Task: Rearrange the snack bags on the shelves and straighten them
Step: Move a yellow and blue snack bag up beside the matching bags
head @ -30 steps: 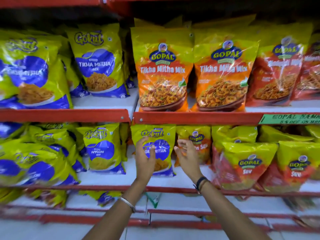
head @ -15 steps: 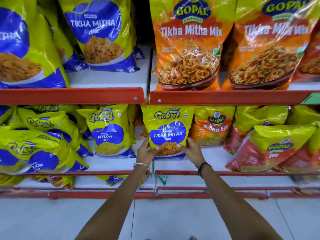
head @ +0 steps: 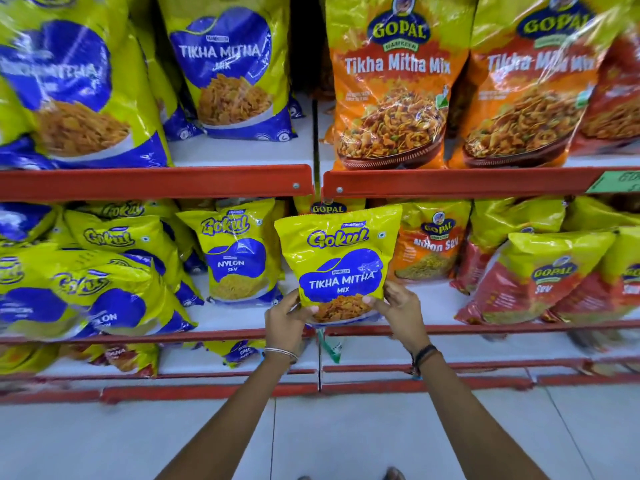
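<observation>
A small yellow and blue Gokul Tikha Mitha Mix bag (head: 341, 258) is held upright in front of the middle shelf, over the join between two shelf units. My left hand (head: 285, 322) grips its lower left corner and my right hand (head: 398, 306) grips its lower right corner. A Gokul Nylon Sev bag (head: 239, 252) stands just to its left. An orange Gopal Nylon Sev bag (head: 431, 244) stands just to its right, and a Gopal bag's top (head: 327, 206) shows behind it.
The upper shelf (head: 156, 183) carries large Gokul Tikha Mitha bags (head: 228, 64) on the left and orange Gopal Tikha Mitha Mix bags (head: 391, 84) on the right. Red Gopal Sev bags (head: 540, 275) lean on the right, Gokul bags (head: 86, 278) slump on the left. Pale floor tiles (head: 104, 441) lie below.
My hands went from open in front of the bag to gripping its lower corners. The bag has come forward off the shelf, and the view has moved closer and lower.
</observation>
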`<action>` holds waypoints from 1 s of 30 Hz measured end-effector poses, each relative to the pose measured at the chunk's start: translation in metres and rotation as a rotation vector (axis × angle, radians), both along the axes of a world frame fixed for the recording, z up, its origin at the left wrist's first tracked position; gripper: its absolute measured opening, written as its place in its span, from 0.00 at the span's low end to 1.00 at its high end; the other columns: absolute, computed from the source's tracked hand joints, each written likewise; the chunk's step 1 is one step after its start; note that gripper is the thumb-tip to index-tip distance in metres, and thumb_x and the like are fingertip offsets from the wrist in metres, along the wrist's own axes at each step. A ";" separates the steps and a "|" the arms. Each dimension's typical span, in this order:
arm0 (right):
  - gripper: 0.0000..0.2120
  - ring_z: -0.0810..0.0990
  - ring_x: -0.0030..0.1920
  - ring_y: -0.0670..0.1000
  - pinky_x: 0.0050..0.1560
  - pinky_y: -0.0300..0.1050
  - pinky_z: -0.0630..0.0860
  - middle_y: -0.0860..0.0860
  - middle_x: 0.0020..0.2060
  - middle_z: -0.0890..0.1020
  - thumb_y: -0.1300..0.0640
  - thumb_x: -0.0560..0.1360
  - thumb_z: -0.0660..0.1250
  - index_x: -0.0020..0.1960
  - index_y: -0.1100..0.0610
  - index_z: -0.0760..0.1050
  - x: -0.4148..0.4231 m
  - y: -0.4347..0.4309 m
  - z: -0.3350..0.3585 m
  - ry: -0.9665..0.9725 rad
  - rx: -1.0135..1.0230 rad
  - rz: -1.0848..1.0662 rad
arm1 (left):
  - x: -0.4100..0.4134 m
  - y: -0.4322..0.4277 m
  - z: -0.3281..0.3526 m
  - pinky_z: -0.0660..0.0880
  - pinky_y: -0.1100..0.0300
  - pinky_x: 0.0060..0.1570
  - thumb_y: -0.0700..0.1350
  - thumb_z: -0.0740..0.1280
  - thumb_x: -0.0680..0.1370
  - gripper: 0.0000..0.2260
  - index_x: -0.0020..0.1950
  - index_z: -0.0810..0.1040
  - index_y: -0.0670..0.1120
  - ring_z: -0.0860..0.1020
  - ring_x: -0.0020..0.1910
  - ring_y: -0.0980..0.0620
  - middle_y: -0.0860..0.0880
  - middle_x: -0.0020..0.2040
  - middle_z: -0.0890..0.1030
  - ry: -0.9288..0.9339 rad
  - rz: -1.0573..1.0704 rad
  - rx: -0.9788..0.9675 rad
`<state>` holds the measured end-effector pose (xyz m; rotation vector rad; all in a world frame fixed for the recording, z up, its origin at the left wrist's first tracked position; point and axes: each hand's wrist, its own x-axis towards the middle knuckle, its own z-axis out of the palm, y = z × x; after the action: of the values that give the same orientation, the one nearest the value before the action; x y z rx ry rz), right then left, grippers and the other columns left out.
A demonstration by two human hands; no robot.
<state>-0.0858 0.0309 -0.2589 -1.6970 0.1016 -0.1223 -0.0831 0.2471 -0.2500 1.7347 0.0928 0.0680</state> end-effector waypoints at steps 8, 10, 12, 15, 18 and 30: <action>0.15 0.84 0.45 0.42 0.45 0.35 0.77 0.47 0.46 0.87 0.63 0.68 0.75 0.54 0.63 0.81 -0.008 0.029 0.090 -0.238 0.049 0.025 | -0.010 0.033 0.080 0.74 0.73 0.41 0.31 0.73 0.68 0.16 0.55 0.80 0.41 0.78 0.39 0.70 0.59 0.46 0.83 -0.198 0.054 -0.055; 0.17 0.84 0.45 0.44 0.45 0.35 0.78 0.51 0.48 0.87 0.59 0.66 0.76 0.54 0.61 0.82 -0.007 0.033 0.111 -0.289 0.050 0.010 | -0.007 0.037 0.100 0.74 0.74 0.41 0.31 0.73 0.67 0.17 0.56 0.79 0.38 0.77 0.39 0.72 0.53 0.52 0.80 -0.272 0.085 -0.062; 0.18 0.84 0.49 0.47 0.49 0.39 0.79 0.53 0.49 0.87 0.55 0.65 0.76 0.53 0.58 0.83 -0.007 0.036 0.126 -0.326 0.047 0.007 | -0.004 0.041 0.117 0.76 0.67 0.43 0.33 0.74 0.67 0.18 0.56 0.79 0.39 0.79 0.42 0.67 0.49 0.53 0.81 -0.307 0.073 -0.060; 0.13 0.85 0.50 0.46 0.51 0.41 0.80 0.48 0.46 0.87 0.58 0.66 0.76 0.50 0.55 0.84 -0.009 0.041 0.144 -0.328 0.059 0.008 | -0.004 0.045 0.134 0.74 0.73 0.40 0.33 0.74 0.67 0.20 0.57 0.78 0.43 0.78 0.37 0.71 0.53 0.51 0.79 -0.350 0.080 -0.088; 0.09 0.85 0.45 0.42 0.47 0.36 0.79 0.41 0.41 0.87 0.58 0.65 0.77 0.45 0.52 0.84 -0.012 0.044 0.153 -0.322 0.073 0.008 | -0.005 0.047 0.143 0.73 0.77 0.37 0.34 0.75 0.66 0.20 0.57 0.79 0.40 0.77 0.36 0.74 0.56 0.50 0.78 -0.368 0.103 -0.111; 0.10 0.84 0.47 0.46 0.48 0.40 0.80 0.47 0.45 0.87 0.60 0.68 0.75 0.49 0.56 0.84 0.006 0.060 0.195 -0.408 0.104 0.044 | 0.006 0.068 0.198 0.81 0.55 0.48 0.34 0.75 0.65 0.15 0.49 0.83 0.46 0.83 0.45 0.52 0.58 0.40 0.85 -0.450 0.016 -0.162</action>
<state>-0.0794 0.0907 -0.0639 -1.5391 -0.2298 -0.4197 -0.0772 0.3150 -0.0522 1.5204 -0.2137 0.4471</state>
